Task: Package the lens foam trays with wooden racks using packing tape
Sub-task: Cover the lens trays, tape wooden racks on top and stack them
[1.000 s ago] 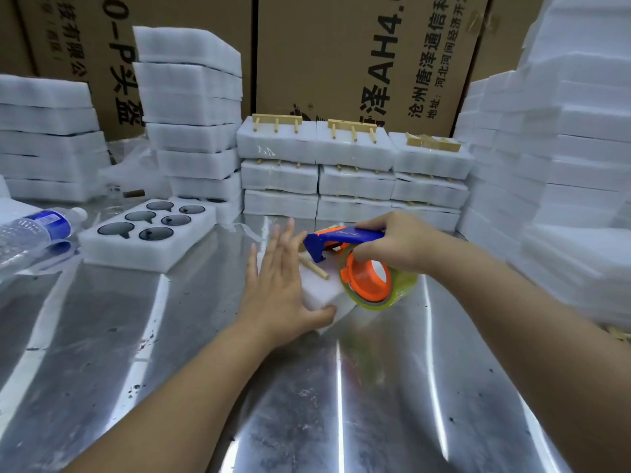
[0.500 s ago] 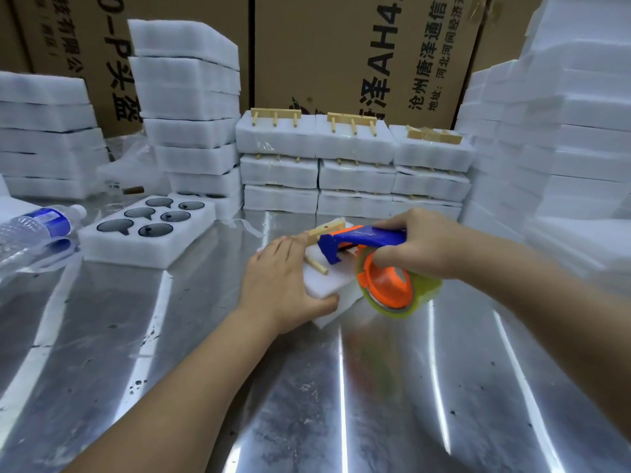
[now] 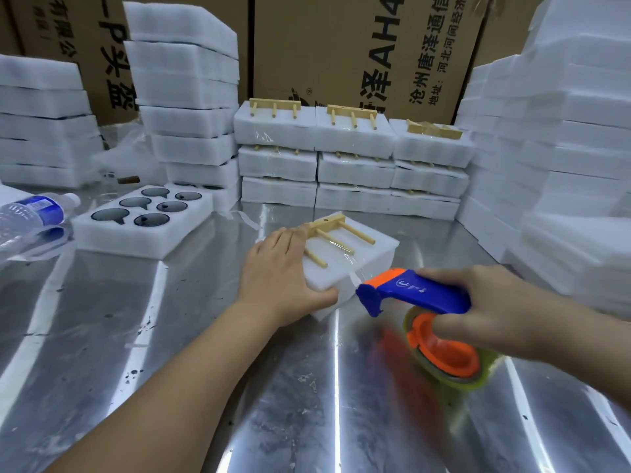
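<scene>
Shiny sheet-metal table (image 3: 205, 387) fills the near ground, streaked with bright reflections. Nearest, on the right, the right hand (image 3: 491, 305) grips the tape dispenser (image 3: 420, 293), with fingers curled over its blue handle and one fingertip tucked into the orange hub. The tape roll (image 3: 474, 382) under the handle is blurred and hangs just above the table. A strip of clear tape (image 3: 345, 264) runs from the dispenser's orange nose up onto the foam tray (image 3: 368, 257), which sits on the table at centre, just beyond the dispenser.

The left hand (image 3: 276, 271) lies flat on the tray's left end. Its fingers are straight across the top and its thumb presses the near side face. A wooden rack (image 3: 333, 233) lies on top of the tray with its pegs pointing right and near, and the fingertips touch its bar.

Farther left, an open tray (image 3: 143, 230) holds dark lenses (image 3: 152, 219) in round pockets. A water bottle (image 3: 30, 213) lies on its side at the left edge.

Beyond, finished packs (image 3: 351, 158) are stacked three high in three columns, each top one carrying a rack. Plain foam stacks (image 3: 184, 97) rise at the left, and more foam is piled along the right. Cardboard cartons (image 3: 358, 46) with printed characters close the far wall.
</scene>
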